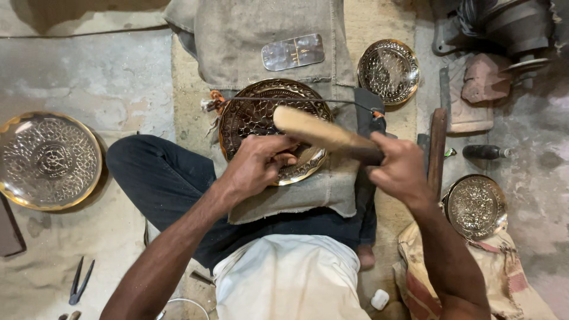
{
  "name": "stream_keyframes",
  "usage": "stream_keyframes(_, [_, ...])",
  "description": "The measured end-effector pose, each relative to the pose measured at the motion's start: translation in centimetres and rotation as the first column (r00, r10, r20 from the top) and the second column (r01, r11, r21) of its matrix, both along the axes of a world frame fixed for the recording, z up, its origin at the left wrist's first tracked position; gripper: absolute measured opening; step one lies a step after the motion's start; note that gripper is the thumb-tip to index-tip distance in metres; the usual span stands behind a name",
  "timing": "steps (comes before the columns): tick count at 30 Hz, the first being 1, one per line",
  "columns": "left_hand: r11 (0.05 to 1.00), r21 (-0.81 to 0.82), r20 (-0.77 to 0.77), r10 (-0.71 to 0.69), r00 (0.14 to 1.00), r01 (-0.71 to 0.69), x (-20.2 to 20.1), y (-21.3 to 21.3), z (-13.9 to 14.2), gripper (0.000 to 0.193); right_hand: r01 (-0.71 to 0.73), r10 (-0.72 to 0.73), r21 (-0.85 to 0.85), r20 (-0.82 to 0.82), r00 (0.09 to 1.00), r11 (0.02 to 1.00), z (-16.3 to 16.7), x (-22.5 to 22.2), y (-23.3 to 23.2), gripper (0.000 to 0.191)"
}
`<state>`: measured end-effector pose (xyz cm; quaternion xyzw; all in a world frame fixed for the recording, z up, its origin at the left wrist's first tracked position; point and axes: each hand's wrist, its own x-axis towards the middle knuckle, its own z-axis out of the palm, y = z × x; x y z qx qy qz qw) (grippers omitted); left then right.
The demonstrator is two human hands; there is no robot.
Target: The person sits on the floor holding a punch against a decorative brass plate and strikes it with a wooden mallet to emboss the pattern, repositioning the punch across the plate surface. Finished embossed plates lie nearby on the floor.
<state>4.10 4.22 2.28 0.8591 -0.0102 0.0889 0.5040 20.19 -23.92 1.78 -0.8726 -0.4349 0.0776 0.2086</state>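
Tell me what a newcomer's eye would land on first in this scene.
First, the engraved brass plate at the centre, lying on burlap over the person's lap, with the left hand pressed on its near edge. Next, the wooden mallet that the right hand grips by its dark handle, its pale head above the plate. Then the three other shiny patterned plates: a large one at far left, a smaller one upper right, another lower right.
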Motion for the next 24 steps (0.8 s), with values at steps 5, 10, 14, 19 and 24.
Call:
stream_keyframes(5, [0.999, -0.053, -0.054, -0.010, 0.998, 0.007, -0.3, 0.0, 0.1, 0.034, 0.069, -0.065, 0.027, -0.136, 0.989, 0.997, -0.5, -1.1, 0.1, 0.034])
stream_keyframes(10, [0.977, -0.213, 0.029, 0.016, 0.999, -0.010, -0.2, -0.3, 0.3, 0.043, 0.078, -0.059, 0.107, -0.176, 0.983, 0.991, 1.6, -1.5, 0.6, 0.024])
stream_keyframes(14, [0.992, -0.129, 0.068, 0.024, 0.997, -0.015, 0.0, -0.4, 0.4, 0.044, 0.151, -0.103, 0.303, -0.171, 0.980, 0.941, 2.3, -1.3, 1.8, 0.025])
stream_keyframes(19, [0.997, -0.062, 0.058, 0.047, 0.997, -0.043, 0.0, -0.4, 0.0, 0.047, 0.147, -0.070, 0.205, -0.342, 0.937, 0.968, 2.4, -0.6, 2.9, 0.017])
stream_keyframes(24, [0.984, -0.151, 0.070, 0.106, 0.992, -0.095, -0.1, -0.9, -0.5, 0.045, 0.031, -0.019, 0.202, -0.062, 0.998, 0.979, 3.7, 0.5, 2.3, 0.033])
